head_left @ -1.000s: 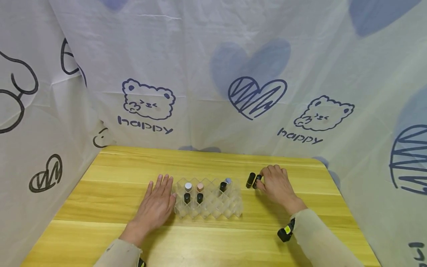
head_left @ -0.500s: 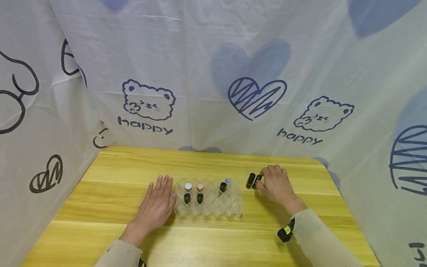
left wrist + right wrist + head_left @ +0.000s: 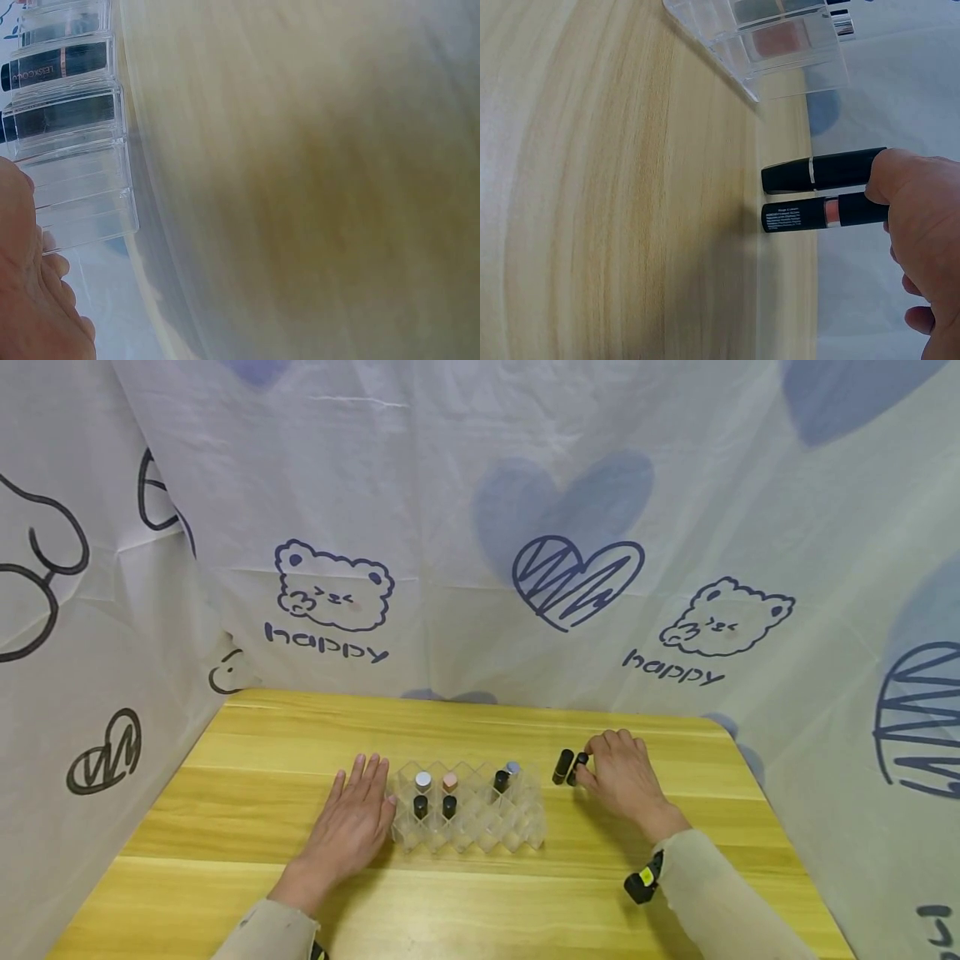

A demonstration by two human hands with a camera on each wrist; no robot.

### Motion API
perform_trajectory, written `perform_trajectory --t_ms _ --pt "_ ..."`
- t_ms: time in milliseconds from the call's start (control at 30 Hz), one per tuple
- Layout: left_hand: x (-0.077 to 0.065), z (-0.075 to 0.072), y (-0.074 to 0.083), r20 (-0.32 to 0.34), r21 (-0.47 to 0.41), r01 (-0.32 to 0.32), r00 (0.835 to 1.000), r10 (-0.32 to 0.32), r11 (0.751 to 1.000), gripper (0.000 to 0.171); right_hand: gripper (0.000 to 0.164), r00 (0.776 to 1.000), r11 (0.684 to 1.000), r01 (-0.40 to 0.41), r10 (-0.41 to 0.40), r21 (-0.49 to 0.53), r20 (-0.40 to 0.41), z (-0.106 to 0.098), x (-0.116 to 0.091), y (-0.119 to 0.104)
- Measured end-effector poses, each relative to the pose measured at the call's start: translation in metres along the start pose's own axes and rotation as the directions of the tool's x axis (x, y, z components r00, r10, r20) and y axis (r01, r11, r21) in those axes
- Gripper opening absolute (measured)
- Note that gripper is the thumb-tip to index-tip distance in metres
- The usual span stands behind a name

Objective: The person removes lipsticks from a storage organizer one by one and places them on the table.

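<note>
In the head view a clear lipstick organizer (image 3: pixel 480 828) with diamond-shaped slots stands at the middle of the table, several tubes upright in it. My left hand (image 3: pixel 348 818) lies with straight fingers along its left side, thumb at the organizer's edge. To the organizer's right two black lipsticks stand on the wood. My right hand (image 3: pixel 621 777) holds the top of the right-hand lipstick (image 3: pixel 799 215), which has white print and a reddish band, between thumb and fingers. Close beside it stands the other lipstick (image 3: pixel 847 169), with a thin silver ring; the thumb overlaps its top in the right wrist view.
The wooden table (image 3: pixel 450 910) reaches back to a white curtain (image 3: pixel 450 568) printed with bears and hearts, which also hangs at both sides. Among the organizer's tubes are a white-topped one (image 3: pixel 423 780), a pinkish one (image 3: pixel 450 780) and several black ones.
</note>
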State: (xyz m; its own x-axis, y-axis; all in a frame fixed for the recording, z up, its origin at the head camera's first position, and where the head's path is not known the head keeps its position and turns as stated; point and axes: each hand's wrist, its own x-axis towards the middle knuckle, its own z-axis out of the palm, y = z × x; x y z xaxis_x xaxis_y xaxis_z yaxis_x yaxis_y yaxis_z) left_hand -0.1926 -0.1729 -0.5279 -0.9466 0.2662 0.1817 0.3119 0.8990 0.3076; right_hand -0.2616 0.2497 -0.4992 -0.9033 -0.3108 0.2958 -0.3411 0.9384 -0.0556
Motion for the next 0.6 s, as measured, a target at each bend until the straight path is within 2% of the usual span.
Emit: perform_trajectory --t_ms 433,600 --pt "-0.0002 0.0012 -0.0006 -0.003 -0.009 -0.005 1.0 0.005 1.0 0.062 0.029 1.0 1.0 -0.004 0.004 0.004 0.002 -0.0009 0.001 0.0017" --pt "-0.0003 0.0014 -0.0011 0.0 -0.013 -0.006 1.0 0.006 1.0 0.062 0.032 1.0 1.0 -0.004 0.004 0.015 -0.023 -0.0049 0.0016 0.0006"
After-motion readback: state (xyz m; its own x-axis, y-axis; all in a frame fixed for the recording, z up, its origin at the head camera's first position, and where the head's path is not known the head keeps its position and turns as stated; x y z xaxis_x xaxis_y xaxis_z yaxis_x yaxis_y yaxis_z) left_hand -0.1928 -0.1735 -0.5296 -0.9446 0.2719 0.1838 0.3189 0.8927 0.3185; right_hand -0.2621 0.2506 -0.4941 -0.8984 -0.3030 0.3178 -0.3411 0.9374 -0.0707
